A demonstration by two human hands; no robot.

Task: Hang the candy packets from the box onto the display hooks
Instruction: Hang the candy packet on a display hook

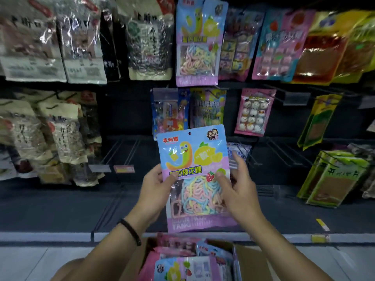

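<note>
The left hand (152, 185) and right hand (241, 187) hold the candy packet (192, 155), each grip pinching one edge

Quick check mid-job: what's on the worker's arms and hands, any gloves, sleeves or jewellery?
No gloves: the left hand and the right hand are bare. The left forearm and right forearm are bare too, no sleeve in view. The only thing worn is a thin dark wristband on the left wrist. No ring or watch shows.
</note>
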